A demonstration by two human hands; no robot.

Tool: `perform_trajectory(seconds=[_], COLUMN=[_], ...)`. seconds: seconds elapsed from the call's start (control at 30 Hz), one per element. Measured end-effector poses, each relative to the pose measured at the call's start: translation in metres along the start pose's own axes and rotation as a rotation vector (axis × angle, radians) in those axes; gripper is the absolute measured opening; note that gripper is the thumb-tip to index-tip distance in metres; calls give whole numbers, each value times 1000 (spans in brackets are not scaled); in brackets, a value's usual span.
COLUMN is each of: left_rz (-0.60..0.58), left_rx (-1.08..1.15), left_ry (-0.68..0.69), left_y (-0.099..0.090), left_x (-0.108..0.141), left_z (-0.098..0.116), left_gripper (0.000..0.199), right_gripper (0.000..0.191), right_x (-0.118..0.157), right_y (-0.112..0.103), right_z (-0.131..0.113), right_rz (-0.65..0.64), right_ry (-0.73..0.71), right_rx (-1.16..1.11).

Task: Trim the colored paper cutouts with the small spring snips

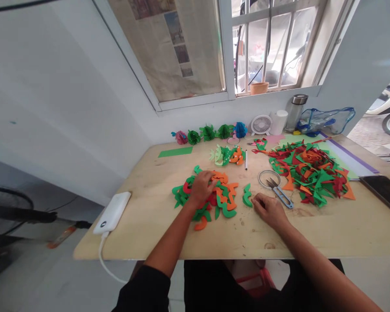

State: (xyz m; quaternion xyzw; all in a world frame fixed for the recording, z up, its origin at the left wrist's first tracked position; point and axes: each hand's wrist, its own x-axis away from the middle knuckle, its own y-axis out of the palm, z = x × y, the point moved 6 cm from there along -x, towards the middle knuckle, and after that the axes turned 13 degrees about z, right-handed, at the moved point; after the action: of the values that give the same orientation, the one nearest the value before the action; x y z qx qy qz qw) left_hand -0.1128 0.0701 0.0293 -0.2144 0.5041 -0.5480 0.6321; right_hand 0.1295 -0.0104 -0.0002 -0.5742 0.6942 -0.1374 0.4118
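Observation:
My left hand lies on a pile of cut paper shapes in green, orange and red. Its thumb and index finger are apart, and the other fingertips are partly hidden. To the right, my right hand rests on the table with its fingers curled together; whether anything is inside them is hidden. Just beside its fingertips is a wavy green paper shape. Blue-handled thread snips lie behind my right hand, partly over a clear ring-shaped roll.
A heap of paper scraps covers the right side, near a phone. Behind are a white pen, dotted paper shapes, folded paper figures, a fan and a bottle. A power bank sits left.

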Motion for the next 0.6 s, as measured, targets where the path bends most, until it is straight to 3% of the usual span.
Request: perform_trajectory(seconds=[0.13,0.3,0.6], left_rz=[66,-9,-86], left_rx=[-85,-155,-41], left_ry=[-247,-461,-595], left_y=[-21,-26,-6], left_x=[-36,-62,-69], left_z=[-35,-73,-85], left_gripper=[25,14,20], right_gripper=[30,29,27], right_x=[-1,-1,-1], right_y=[-1,-2,0], right_z=[-2,-3,-1], right_rz=[-1,12,3], right_ry=[-2,-10,0], right_rx=[8,5,6])
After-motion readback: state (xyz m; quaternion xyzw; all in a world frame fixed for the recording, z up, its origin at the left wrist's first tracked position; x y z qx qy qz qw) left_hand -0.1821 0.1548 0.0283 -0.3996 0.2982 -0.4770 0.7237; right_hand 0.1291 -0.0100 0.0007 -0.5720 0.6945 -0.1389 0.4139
